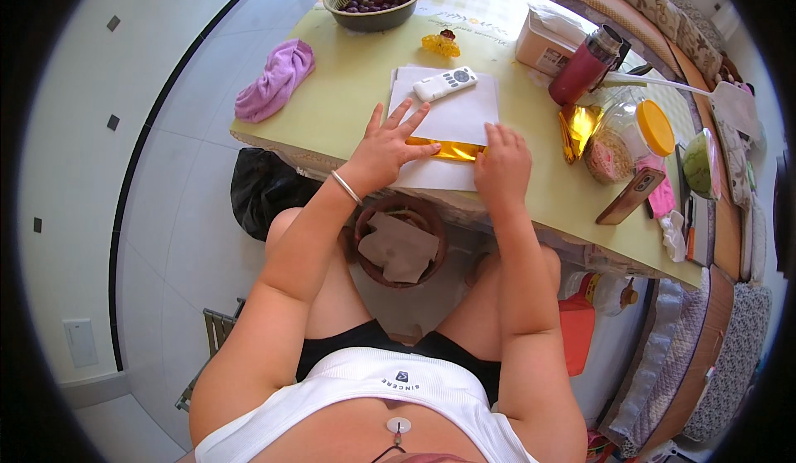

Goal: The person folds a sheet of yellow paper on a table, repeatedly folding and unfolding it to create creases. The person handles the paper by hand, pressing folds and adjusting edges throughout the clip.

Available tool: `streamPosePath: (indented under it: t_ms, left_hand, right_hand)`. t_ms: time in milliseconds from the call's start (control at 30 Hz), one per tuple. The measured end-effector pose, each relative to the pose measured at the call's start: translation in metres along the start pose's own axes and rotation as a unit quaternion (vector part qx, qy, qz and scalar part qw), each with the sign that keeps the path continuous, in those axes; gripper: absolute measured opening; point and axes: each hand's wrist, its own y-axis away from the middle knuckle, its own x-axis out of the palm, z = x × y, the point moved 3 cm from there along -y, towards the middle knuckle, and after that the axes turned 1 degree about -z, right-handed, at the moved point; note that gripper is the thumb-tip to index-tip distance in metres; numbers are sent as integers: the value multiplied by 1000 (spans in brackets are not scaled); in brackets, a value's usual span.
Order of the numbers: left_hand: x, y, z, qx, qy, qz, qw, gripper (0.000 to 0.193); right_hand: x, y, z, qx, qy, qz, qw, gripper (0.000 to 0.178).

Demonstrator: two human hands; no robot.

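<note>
Several containers surround the hands. Lowest, on the floor below them and between the knees, a round reddish-brown bin [360, 247] holds a crumpled grey-brown sheet [398, 250]. Beyond the left hand [380, 150], at the table's far side, an olive-green slatted basket [369, 22] contains dark purple round fruits [371, 4]. Beyond and to the right of the right hand [506, 164], a white rectangular box [536, 42] has white tissue [560, 22] at its top. Nearer that hand, to its right, a clear rounded jar with a yellow lid [655, 128] is partly filled with brownish bits; a pinkish item shows too.

Between the hands, a shiny gold foil strip [458, 150] lies crosswise on white paper sheets [478, 115]. The left hand is spread wide, its thumb on the strip's left end. The right hand's fingers are bent close together at the right end; whether they pinch it, I cannot tell.
</note>
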Motion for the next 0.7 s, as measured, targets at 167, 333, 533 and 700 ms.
streamPosePath:
  t_ms: [167, 333, 533, 700]
  left_hand:
    - [-2, -2, -1, -17, -2, 29, 999, 51]
    - [-2, 2, 1, -39, 24, 14, 999, 51]
    - [-24, 22, 25, -142, -22, -38, 989, 32]
    - [-38, 15, -25, 35, 45, -93, 994, 76]
  right_hand:
    - [21, 19, 32, -198, -34, 27, 979, 54]
    - [18, 31, 39, -178, -82, 132, 972, 82]
    - [18, 32, 38, -193, -62, 143, 969, 88]
    - [28, 34, 37, -194, -50, 132, 971, 91]
